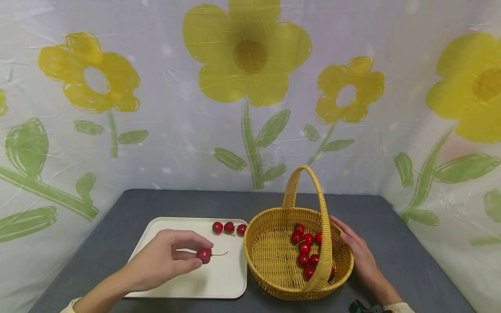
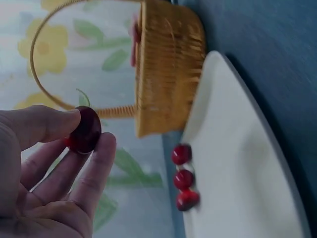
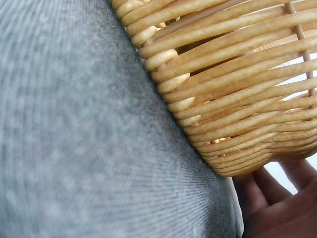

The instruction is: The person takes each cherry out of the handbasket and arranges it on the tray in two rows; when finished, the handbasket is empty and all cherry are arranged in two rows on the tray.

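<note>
My left hand pinches a dark red cherry between thumb and fingertips, above the white tray. Its thin green stem points right in the head view. Three cherries lie in a row on the tray near its far edge, beside the basket. To the right stands a yellow wicker basket with a tall arched handle. Several red cherries are inside, mostly toward its right side, some behind the handle. My right hand rests against the basket's right side with fingers extended; the wicker hides part of it in the right wrist view.
Tray and basket stand side by side on a dark grey-blue tabletop. Behind the table hangs a pale cloth printed with yellow flowers and green leaves. The basket's handle rises well above its rim.
</note>
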{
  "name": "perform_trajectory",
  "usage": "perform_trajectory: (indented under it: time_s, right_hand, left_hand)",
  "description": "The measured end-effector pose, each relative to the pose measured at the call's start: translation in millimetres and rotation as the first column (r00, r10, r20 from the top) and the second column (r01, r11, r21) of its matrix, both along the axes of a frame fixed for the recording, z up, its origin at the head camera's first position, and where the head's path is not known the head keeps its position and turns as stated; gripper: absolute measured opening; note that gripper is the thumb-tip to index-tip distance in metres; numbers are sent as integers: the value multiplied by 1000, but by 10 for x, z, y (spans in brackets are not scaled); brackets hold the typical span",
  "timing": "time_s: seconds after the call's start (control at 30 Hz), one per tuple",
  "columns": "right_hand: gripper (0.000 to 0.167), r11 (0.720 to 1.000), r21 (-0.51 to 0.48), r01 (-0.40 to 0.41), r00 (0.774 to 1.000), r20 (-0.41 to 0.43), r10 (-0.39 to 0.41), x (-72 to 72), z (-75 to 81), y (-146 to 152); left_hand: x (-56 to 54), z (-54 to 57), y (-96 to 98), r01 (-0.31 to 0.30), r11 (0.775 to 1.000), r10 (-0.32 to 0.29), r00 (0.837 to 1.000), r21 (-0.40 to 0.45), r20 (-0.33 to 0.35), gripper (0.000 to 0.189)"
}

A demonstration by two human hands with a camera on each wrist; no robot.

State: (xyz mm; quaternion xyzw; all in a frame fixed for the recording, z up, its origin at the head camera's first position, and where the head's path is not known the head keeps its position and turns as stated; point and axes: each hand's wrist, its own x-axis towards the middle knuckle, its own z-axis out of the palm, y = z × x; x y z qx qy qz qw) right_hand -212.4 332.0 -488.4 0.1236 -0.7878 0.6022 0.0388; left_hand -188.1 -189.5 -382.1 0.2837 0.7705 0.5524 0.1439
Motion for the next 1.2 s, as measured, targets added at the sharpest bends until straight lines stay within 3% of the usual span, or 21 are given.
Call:
perform_trajectory:
  time_s: [0.13,0.3,0.53,0.63,0.8,0.97,1.2]
  right_hand:
    - [53,1000,5,2,1000,-4,-2,1,1,-4]
    - [53,1000,3,7,1000,-1,-7,0,10,-9]
    - [56,1000,-3,1,1000,1,-1,1,18,-14]
    - [55,1000,-9,-5,1000,-3,5,1,13,-12]
    - [54,1000,-9,-2,1000,-8,2,-3,-7,-8]
    - [54,1000,-16,-2,1000,1,2,-1,-14,-13]
    - [54,1000,-29,-11,1000,-5,11,-4,-16,-3]
  left_hand:
    - [-77,-103,-163,-28,1000,28,1000,11,-13,30]
    - [-271,-196,-250,-60,998,59,996,-15,-73,27]
    - [-607,-248,-175,-99,982,78,988,-159,-134,28]
    - [-753,-309,-104,-118,966,70,976,-229,-209,28]
    - [-943,-439,21,-180,925,60,939,-335,-340,29]
    - [-1017,-525,100,-225,897,68,921,-381,-383,30]
    - [-1071,-554,153,-285,864,102,906,-414,-411,32]
